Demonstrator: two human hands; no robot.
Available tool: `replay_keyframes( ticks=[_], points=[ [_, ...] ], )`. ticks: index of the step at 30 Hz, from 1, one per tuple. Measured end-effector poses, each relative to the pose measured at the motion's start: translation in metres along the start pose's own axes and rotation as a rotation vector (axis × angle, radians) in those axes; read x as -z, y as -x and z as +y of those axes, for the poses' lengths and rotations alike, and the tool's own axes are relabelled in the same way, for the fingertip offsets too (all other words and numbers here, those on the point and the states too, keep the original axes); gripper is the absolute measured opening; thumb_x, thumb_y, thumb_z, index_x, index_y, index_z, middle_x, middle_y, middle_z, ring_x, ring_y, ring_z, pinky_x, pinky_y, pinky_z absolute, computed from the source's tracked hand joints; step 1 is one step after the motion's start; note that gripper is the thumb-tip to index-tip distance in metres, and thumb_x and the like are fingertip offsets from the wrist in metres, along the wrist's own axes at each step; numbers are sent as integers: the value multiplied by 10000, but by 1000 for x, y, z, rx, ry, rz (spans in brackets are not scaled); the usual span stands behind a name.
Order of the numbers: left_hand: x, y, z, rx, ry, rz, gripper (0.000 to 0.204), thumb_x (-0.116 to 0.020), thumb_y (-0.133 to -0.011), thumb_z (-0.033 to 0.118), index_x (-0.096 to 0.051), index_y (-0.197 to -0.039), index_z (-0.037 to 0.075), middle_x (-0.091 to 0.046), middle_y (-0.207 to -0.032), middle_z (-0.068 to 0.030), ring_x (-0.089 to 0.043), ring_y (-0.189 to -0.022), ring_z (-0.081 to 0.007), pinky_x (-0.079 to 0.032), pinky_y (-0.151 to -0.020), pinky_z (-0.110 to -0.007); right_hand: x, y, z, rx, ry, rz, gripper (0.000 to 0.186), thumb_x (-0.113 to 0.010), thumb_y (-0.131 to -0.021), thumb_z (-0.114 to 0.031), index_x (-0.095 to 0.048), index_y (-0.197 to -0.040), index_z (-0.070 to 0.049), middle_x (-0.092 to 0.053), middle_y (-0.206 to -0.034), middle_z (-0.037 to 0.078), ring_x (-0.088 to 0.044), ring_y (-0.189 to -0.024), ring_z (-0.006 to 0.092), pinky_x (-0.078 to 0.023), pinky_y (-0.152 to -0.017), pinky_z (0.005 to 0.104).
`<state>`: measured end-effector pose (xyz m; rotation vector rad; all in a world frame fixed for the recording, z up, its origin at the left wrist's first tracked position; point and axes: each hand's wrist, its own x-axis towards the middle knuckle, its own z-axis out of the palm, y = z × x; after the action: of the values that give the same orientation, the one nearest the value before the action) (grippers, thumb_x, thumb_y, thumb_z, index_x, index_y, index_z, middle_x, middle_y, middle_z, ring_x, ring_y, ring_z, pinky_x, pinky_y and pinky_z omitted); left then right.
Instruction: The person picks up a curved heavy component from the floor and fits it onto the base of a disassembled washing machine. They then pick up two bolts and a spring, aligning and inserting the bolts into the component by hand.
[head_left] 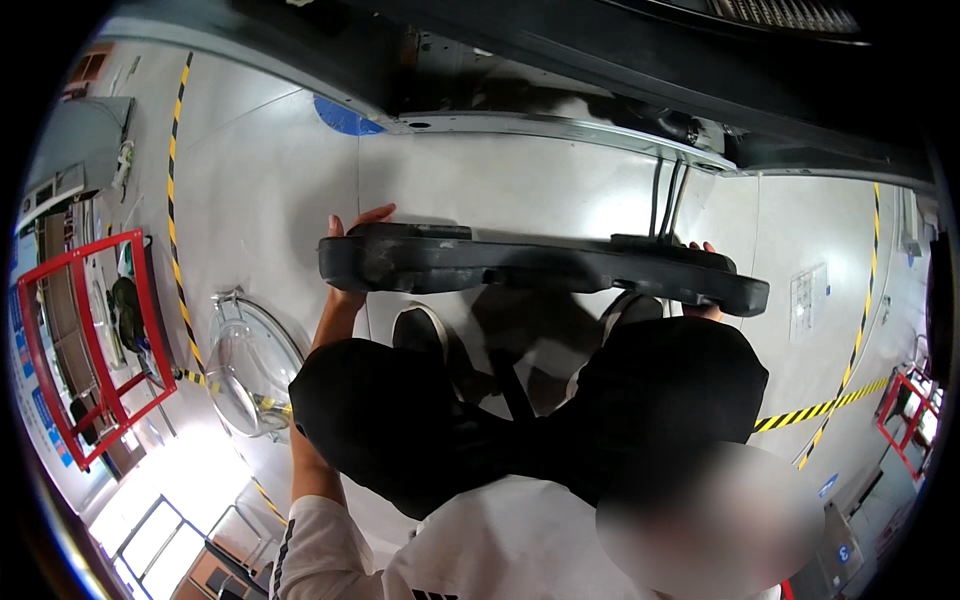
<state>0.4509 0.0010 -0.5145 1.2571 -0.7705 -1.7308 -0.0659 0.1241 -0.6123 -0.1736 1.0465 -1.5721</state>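
Observation:
A long black moulded block (540,268), with thick stepped ends and scuffed faces, is held level across the front of my knees. My left hand (376,215) wraps round its left end, fingers over the far side. At the other end my right hand (705,312) grips it; most of that hand is hidden behind the block, with only fingertips and a bit of the near side showing. Beyond the block stands the open lower edge of a large metal appliance casing (560,125). The block is apart from it.
Dark thin hoses (657,200) hang from the casing to the floor. A round glass appliance door (240,370) lies at my left. Red frames (140,330) stand farther left, beyond yellow-black floor tape (172,200). A blue round floor mark (345,117) lies near the casing.

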Motion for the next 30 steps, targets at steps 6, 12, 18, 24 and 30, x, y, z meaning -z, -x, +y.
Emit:
replay_keyframes(
  ticks=[6, 12, 18, 24, 30],
  points=[
    [13, 2, -20, 197, 327, 88, 716, -307, -880, 604, -492, -1192, -13, -564, -1135, -138, -548, -1020, -266, -416, -926, -403, 17, -3, 6, 16, -12, -144, 621, -553, -822, -476, -442, -1269, -60, -461, -1286, 147, -425, -1206, 289, -331, -1030, 448],
    [17, 4, -25, 294, 358, 36, 646, -333, -900, 546, -493, -1192, -8, -563, -1151, -157, -535, -1070, -287, -430, -926, -412, 2, 2, 1, 37, 23, -151, 661, -585, -803, -488, -420, -1281, -62, -408, -1326, 173, -403, -1224, 306, -315, -1041, 460],
    [4, 12, -42, 182, 391, 10, 650, -288, -913, 535, -423, -1271, 10, -505, -1229, -176, -481, -1141, -286, -376, -983, -408, -8, 10, -4, 37, 121, -212, 740, -632, -755, -513, -409, -1288, -50, -491, -1251, 172, -475, -1159, 276, -363, -1012, 427],
    [21, 18, -51, 105, 364, -68, 561, -279, -942, 462, -416, -1265, 24, -436, -1303, -146, -426, -1196, -258, -335, -1020, -384, 7, 3, -6, -102, 114, -40, 688, -560, -801, -536, -413, -1299, -84, -494, -1254, 127, -483, -1149, 244, -383, -997, 407],
    [32, 3, -22, 371, 258, -206, 460, -360, -942, 374, -433, -1255, 45, -445, -1299, -132, -428, -1196, -234, -334, -1021, -390, -23, 11, -7, -74, 73, 41, 661, -588, -791, -489, -463, -1246, -25, -565, -1160, 137, -558, -1045, 238, -453, -927, 380]
  ],
)
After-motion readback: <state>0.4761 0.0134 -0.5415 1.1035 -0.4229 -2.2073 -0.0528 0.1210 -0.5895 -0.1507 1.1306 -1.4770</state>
